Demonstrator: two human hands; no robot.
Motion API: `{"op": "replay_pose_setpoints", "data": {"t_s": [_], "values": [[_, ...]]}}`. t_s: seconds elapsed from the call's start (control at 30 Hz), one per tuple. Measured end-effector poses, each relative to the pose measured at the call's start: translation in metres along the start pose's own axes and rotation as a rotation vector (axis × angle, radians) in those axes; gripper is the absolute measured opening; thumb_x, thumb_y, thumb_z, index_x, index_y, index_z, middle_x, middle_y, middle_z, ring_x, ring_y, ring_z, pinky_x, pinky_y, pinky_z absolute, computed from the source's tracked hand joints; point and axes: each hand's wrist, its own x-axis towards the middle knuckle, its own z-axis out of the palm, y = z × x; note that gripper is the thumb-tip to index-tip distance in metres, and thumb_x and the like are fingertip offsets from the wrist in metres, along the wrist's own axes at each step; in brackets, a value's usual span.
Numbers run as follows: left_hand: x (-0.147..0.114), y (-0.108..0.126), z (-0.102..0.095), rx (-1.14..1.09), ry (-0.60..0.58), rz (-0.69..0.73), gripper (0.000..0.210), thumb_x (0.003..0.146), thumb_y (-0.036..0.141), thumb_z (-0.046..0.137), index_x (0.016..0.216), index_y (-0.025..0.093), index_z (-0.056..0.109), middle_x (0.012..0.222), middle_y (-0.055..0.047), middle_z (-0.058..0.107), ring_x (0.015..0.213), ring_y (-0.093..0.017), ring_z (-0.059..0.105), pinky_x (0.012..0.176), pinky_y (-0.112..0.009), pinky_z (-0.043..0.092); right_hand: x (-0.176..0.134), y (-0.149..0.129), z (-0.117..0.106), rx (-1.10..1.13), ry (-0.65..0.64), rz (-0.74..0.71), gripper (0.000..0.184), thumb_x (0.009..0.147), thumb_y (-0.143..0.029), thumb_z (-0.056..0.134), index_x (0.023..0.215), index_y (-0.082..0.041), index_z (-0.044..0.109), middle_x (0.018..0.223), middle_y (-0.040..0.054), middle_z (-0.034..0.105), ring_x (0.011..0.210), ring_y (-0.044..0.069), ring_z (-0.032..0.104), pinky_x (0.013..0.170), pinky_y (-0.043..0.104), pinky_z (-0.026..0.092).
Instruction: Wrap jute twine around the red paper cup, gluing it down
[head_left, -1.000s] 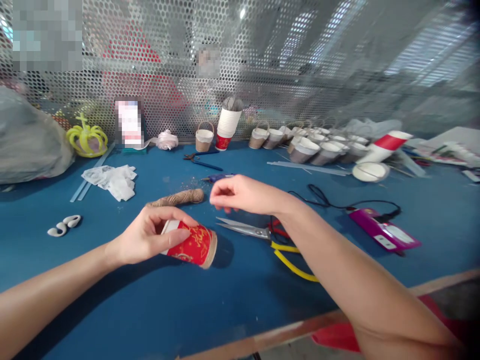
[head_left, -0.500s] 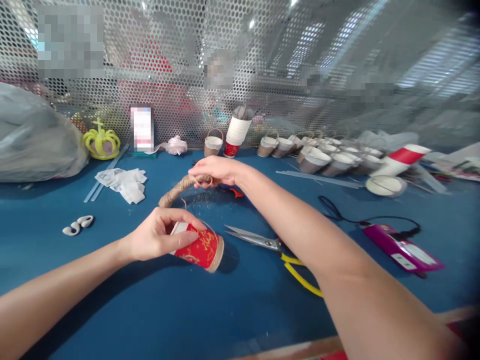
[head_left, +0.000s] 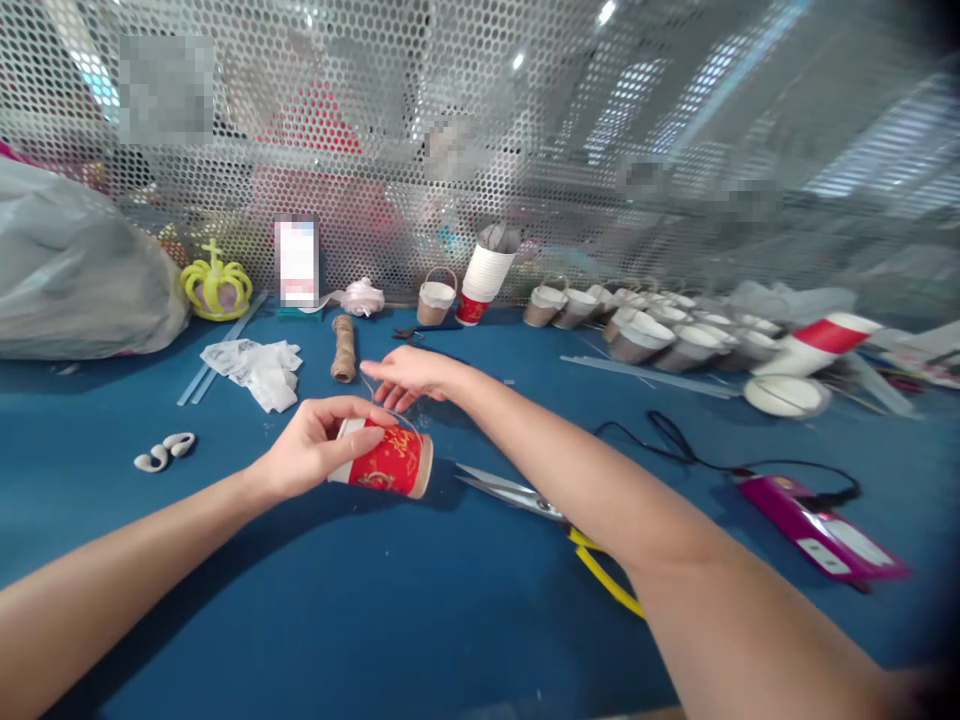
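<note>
A red paper cup (head_left: 390, 462) with gold print and a white rim lies on its side in my left hand (head_left: 319, 445), thumb and fingers closed round it near the rim. A thin cord (head_left: 405, 416) loops over the cup, and brown cord is wound at its base. Just above the cup is my right hand (head_left: 409, 378), fingers apart, close beside the cord. A spool of brown paper cord (head_left: 343, 350) stands on the blue table beyond both hands. Scissors (head_left: 517, 492) with yellow handles lie with blades parted, partly under my right forearm.
Crumpled white tissue (head_left: 259, 370) and grey curled pieces (head_left: 165, 452) lie at left. Pliers (head_left: 420, 331), stacked paper cups (head_left: 487, 270) and several small handled buckets (head_left: 637, 335) line the back. A purple device (head_left: 821, 530) with a black cable is at right. Perforated metal panel behind.
My right hand has let go of the cord spool, which now rests on the table, and has come nearer the cup. My left hand still holds the cup, now turned more level.
</note>
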Motion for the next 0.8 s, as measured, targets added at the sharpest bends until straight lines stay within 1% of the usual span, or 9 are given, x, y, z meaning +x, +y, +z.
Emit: {"op": "replay_pose_setpoints", "data": {"t_s": [0.07, 0.1, 0.13, 0.2, 0.33, 0.43, 0.57, 0.67, 0.8], "values": [[-0.002, 0.001, 0.002, -0.015, -0.032, 0.003, 0.021, 0.067, 0.028, 0.075, 0.081, 0.012, 0.07, 0.075, -0.004, 0.07, 0.058, -0.01, 0.06, 0.054, -0.017, 0.049, 0.005, 0.004, 0.009, 0.04, -0.036, 0.019, 0.013, 0.077, -0.018, 0.066, 0.073, -0.011, 0.056, 0.053, 0.0038, 0.061, 0.046, 0.013, 0.059, 0.048, 0.024, 0.051], [-0.003, 0.002, 0.003, -0.021, -0.048, 0.006, 0.021, 0.068, 0.028, 0.075, 0.08, 0.012, 0.07, 0.075, -0.004, 0.07, 0.057, -0.01, 0.06, 0.054, -0.017, 0.048, 0.008, 0.004, 0.013, 0.073, -0.041, 0.012, 0.009, 0.078, -0.012, 0.064, 0.074, -0.011, 0.055, 0.054, 0.0024, 0.062, 0.049, 0.012, 0.06, 0.052, 0.024, 0.052], [-0.004, 0.004, 0.004, -0.025, -0.063, 0.01, 0.02, 0.068, 0.028, 0.074, 0.08, 0.012, 0.07, 0.074, -0.003, 0.069, 0.056, -0.009, 0.059, 0.053, -0.016, 0.048, 0.012, 0.002, 0.016, 0.109, -0.038, -0.003, 0.008, 0.079, -0.007, 0.059, 0.075, -0.012, 0.055, 0.055, 0.0013, 0.061, 0.051, 0.011, 0.061, 0.056, 0.023, 0.053], [-0.006, 0.006, 0.006, -0.024, -0.081, 0.013, 0.019, 0.069, 0.027, 0.074, 0.08, 0.012, 0.069, 0.072, -0.003, 0.069, 0.055, -0.008, 0.058, 0.051, -0.015, 0.047, 0.018, -0.006, 0.019, 0.179, -0.018, -0.048, 0.015, 0.082, 0.0, 0.05, 0.073, -0.012, 0.053, 0.055, -0.0003, 0.06, 0.051, 0.008, 0.059, 0.06, 0.021, 0.052], [-0.009, 0.009, 0.008, 0.005, -0.072, 0.023, 0.02, 0.07, 0.028, 0.073, 0.08, 0.011, 0.069, 0.07, -0.003, 0.068, 0.053, -0.008, 0.057, 0.051, -0.016, 0.047, 0.024, -0.033, 0.017, 0.27, 0.031, -0.166, 0.019, 0.083, 0.001, 0.045, 0.073, -0.013, 0.052, 0.054, -0.0027, 0.058, 0.048, 0.005, 0.054, 0.057, 0.018, 0.049], [-0.01, 0.012, 0.007, 0.042, -0.037, 0.058, 0.023, 0.07, 0.031, 0.072, 0.081, 0.011, 0.07, 0.067, -0.004, 0.067, 0.052, -0.009, 0.057, 0.05, -0.017, 0.048, 0.021, -0.058, 0.011, 0.294, 0.07, -0.281, 0.019, 0.083, 0.001, 0.043, 0.076, -0.014, 0.053, 0.062, -0.0034, 0.06, 0.05, 0.004, 0.053, 0.054, 0.017, 0.046], [-0.008, 0.015, 0.006, 0.041, -0.006, 0.115, 0.024, 0.071, 0.032, 0.072, 0.082, 0.012, 0.07, 0.07, -0.004, 0.068, 0.053, -0.009, 0.057, 0.051, -0.017, 0.047, 0.017, -0.089, 0.001, 0.281, 0.141, -0.419, 0.014, 0.085, -0.005, 0.045, 0.081, -0.015, 0.053, 0.072, -0.0035, 0.06, 0.056, 0.004, 0.054, 0.054, 0.015, 0.042], [-0.006, 0.015, 0.004, 0.032, 0.024, 0.14, 0.021, 0.072, 0.032, 0.072, 0.081, 0.013, 0.07, 0.072, -0.002, 0.069, 0.053, -0.008, 0.056, 0.051, -0.016, 0.046, 0.019, -0.107, -0.008, 0.221, 0.247, -0.524, 0.009, 0.086, -0.008, 0.047, 0.084, -0.014, 0.054, 0.077, -0.0029, 0.059, 0.061, 0.003, 0.053, 0.055, 0.013, 0.039], [-0.002, 0.013, 0.001, 0.03, 0.115, 0.159, 0.023, 0.072, 0.032, 0.072, 0.084, 0.013, 0.071, 0.075, -0.004, 0.069, 0.054, -0.008, 0.057, 0.049, -0.016, 0.046, 0.02, -0.117, -0.019, 0.033, 0.484, -0.655, 0.007, 0.085, -0.01, 0.05, 0.088, -0.012, 0.055, 0.081, -0.0014, 0.058, 0.067, 0.004, 0.053, 0.057, 0.013, 0.039]]}}
